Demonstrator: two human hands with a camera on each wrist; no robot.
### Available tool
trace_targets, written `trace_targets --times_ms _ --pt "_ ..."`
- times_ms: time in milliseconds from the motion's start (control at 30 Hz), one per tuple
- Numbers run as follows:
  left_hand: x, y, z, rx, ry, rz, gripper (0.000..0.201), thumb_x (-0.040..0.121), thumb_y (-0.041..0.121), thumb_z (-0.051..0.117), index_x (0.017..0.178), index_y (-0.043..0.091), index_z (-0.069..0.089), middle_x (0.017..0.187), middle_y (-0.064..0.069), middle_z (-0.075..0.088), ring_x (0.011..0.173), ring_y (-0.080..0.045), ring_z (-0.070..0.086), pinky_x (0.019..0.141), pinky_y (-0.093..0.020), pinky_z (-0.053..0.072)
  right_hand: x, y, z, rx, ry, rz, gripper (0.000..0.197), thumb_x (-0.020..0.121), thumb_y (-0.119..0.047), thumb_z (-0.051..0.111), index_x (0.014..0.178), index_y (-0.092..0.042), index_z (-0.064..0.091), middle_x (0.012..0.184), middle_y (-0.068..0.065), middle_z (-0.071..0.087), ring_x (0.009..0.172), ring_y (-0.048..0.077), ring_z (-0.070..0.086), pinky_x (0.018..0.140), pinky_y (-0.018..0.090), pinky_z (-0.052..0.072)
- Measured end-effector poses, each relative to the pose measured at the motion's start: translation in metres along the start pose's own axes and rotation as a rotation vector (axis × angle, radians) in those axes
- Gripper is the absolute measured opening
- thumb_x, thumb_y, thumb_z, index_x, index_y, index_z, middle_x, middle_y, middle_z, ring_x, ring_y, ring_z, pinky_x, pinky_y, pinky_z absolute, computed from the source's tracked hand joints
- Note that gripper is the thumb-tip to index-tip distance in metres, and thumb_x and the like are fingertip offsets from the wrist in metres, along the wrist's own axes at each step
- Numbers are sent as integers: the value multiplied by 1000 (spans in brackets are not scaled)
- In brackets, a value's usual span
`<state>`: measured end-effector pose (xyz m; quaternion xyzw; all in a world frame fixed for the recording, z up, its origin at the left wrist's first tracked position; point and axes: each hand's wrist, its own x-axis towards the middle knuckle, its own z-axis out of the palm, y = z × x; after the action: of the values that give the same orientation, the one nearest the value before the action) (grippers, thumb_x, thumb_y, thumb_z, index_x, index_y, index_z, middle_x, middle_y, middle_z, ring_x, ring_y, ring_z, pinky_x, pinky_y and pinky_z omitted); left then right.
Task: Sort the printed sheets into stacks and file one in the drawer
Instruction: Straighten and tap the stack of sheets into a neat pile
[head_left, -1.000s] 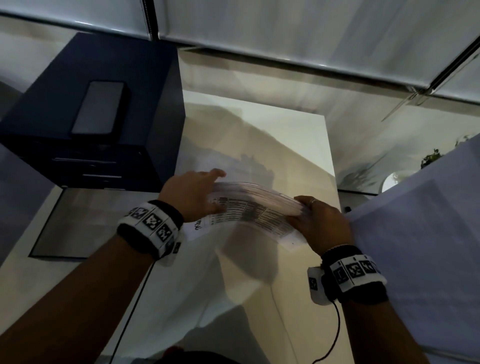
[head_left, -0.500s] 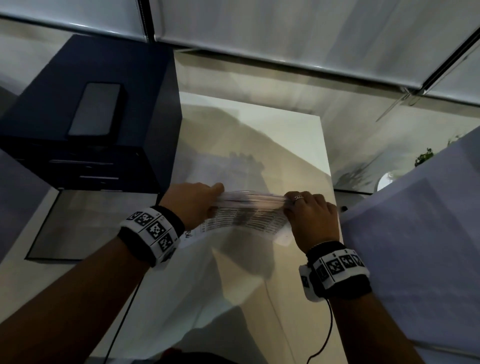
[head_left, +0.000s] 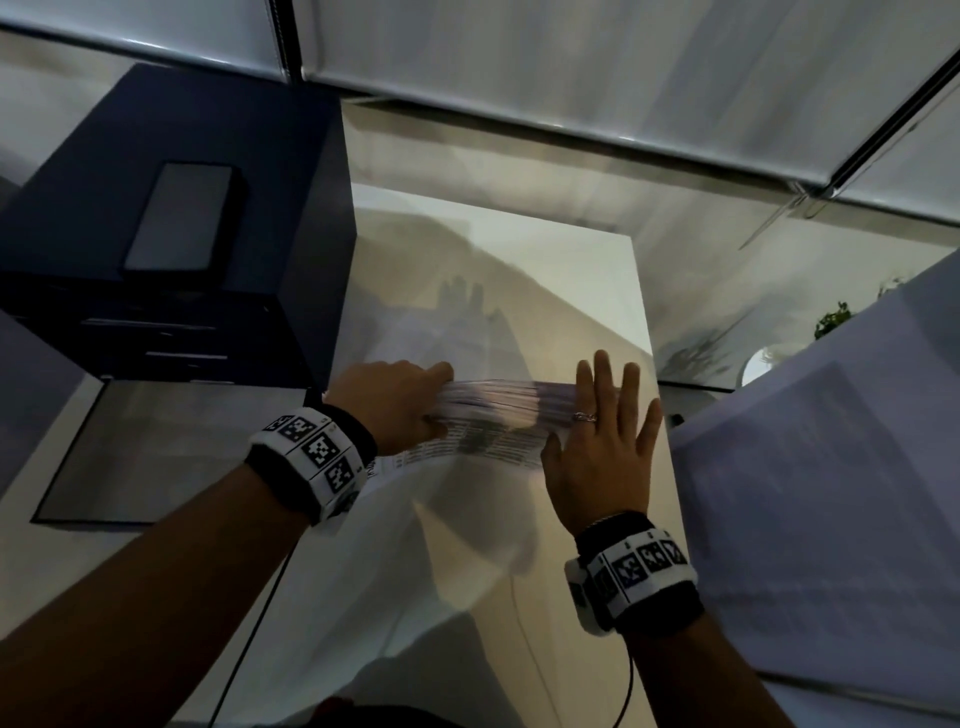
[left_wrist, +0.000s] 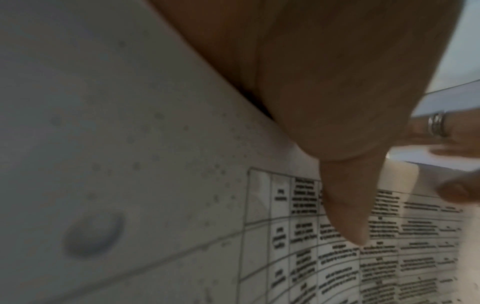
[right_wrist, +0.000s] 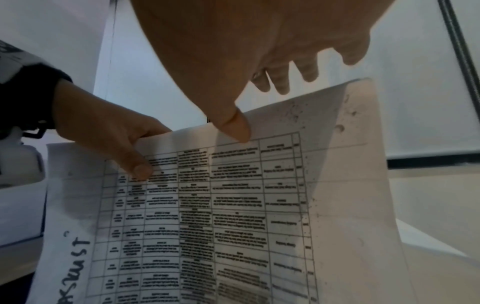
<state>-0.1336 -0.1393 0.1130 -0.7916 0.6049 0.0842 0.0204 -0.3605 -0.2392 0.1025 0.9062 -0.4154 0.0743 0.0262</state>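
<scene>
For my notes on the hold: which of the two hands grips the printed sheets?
The left hand: its thumb and fingers pinch the printed sheets at one end. The right hand is spread flat, fingers straight, curled round nothing.

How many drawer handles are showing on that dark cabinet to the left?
2. Both are thin silver bars on the front of the dark blue cabinet: the upper silver handle and the lower silver handle just beneath it. Others may be hidden lower down.
</scene>
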Motion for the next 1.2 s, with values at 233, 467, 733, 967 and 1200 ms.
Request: trace_targets --times_ms 233,467,733,967,1200 --pt "3 2 -3 -25 7 4 39 85 59 51 110 31 39 94 1 63 77 -24 64 67 -36 54 -3 13 10 67 181 -48 51 84 -31 68 131 -21 52 144 5 48 139 33 35 112 55 29" --pt "3 3 -5 -11 0 15 38 88 56 51 111 29 41 95 1 63 78 -24 64 66 -36 53 1 11 0 116 326 -138 24 86 -35 60 102 -21 71 113 -2 67 108 26 58 90 40 40" --pt "6 3 -1 -11 -6 36 37 86 56 54 108 30 40 94 0 62 76 -24 63 67 -37 55 13 0 -8 53 68 -148 80 83 -59 55 148 -19 31 157 4 28 146 28 23 116 51 23" --pt "5 3 -4 -4 -26 42 29 92 52 50 107 28 43 85 0 58 73 -25 63 65 -35 53 33 7 -4 -63 -155 -154 88 82 -60 56 152 -29 13 157 0 27 146 31 20 116 58 14" --pt "8 11 -9 -22 47 -62 18 95 31 47 109 21 43 72 2 40 62 -24 46 57 -34 44 61 16 -20 -132 -210 -119 25 89 -49 55 102 -28 60 98 -6 68 99 23 60 82 39 36"
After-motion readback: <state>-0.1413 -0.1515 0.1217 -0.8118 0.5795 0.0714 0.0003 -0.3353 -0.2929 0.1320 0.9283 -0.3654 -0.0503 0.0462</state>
